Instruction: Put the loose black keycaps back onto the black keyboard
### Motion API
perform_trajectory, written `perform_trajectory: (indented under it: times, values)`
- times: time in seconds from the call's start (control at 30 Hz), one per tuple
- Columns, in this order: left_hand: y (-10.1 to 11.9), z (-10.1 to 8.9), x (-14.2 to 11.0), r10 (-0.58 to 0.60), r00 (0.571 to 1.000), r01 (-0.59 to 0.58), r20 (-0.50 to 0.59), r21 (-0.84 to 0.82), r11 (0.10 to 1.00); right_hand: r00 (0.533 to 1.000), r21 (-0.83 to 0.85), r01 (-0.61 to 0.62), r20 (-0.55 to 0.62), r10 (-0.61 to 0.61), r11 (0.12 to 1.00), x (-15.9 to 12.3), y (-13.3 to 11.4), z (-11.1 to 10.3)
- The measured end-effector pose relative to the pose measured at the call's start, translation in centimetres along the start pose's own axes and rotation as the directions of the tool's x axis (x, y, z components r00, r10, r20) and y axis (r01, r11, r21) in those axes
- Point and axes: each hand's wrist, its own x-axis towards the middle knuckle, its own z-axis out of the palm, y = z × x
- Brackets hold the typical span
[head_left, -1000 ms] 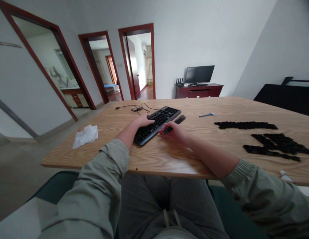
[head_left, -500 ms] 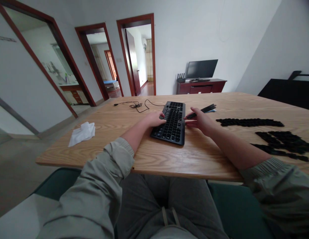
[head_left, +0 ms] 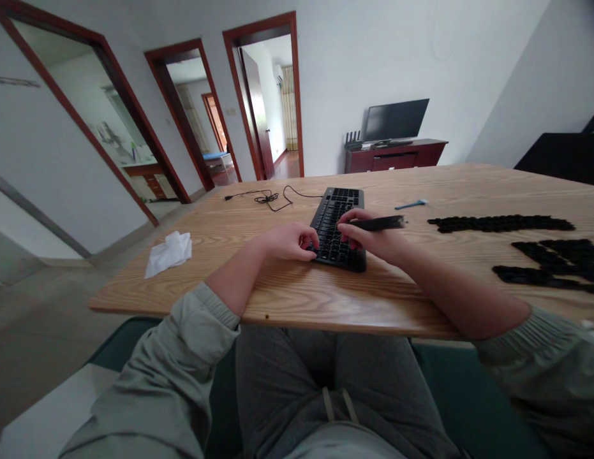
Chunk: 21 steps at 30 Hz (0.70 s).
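Keyboard: long black plastic keyboard (head_left: 330,223) flat on the pale wood-grain table (head_left: 220,274), in front of the person, long sides running away from them.
Left hand: bare left hand (head_left: 287,241) at the keyboard's near left edge, fingers curled, thumb low by the corner — can't tell from here if it grips or just rests.
Right hand: bare right hand (head_left: 371,240) over the keyboard's right side, thumb and fingers pinched on the tool; fingertip contact with keys unclear.
Tool: slim black stick with a fuzzy, bristle-like end (head_left: 380,223), lying nearly level, bristle end out to the right.
Cable: thin black cord (head_left: 286,200), loosely bunched beyond the left hand, leading to the keyboard's far end.
Blue stick: slim blue stick with white head (head_left: 410,205), on the table beyond the right hand.
Black pieces: long row of small black pieces (head_left: 500,224) right of the right hand; more black clusters (head_left: 574,255) nearer the person, further right — too small to identify.
Cloth: crumpled white cloth or tissue (head_left: 169,255), table's left side, well apart from the hands.
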Motion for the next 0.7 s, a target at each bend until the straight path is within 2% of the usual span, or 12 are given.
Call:
perform_trajectory:
  times: [0.2, 0.43, 0.6, 0.7]
  values:
    - [-1.1, -0.2, 0.1, -0.011, 1.000, 0.011, -0.009, -0.070, 0.997, 0.994, -0.017, -0.017, 0.108, 0.018, 1.000, -1.3, 0.5, 0.8]
    - [-0.8, -0.2, 0.0, -0.006, 0.999, 0.004, -0.038, -0.065, 0.998, 0.981, -0.009, 0.137, 0.140, -0.134, 0.991, -0.9, 1.5, 0.7]
    - [-0.5, -0.3, 0.0, 0.007, 0.991, -0.018, -0.133, -0.077, 0.997, 0.979, 0.054, 0.077, 0.187, -0.086, 0.996, -0.9, 1.2, 0.6]
    - [-0.4, -0.2, 0.1, 0.014, 0.994, -0.021, -0.107, -0.059, 0.998, 0.977, 0.068, 0.036, 0.205, -0.049, 0.997, -1.0, 0.8, 0.7]
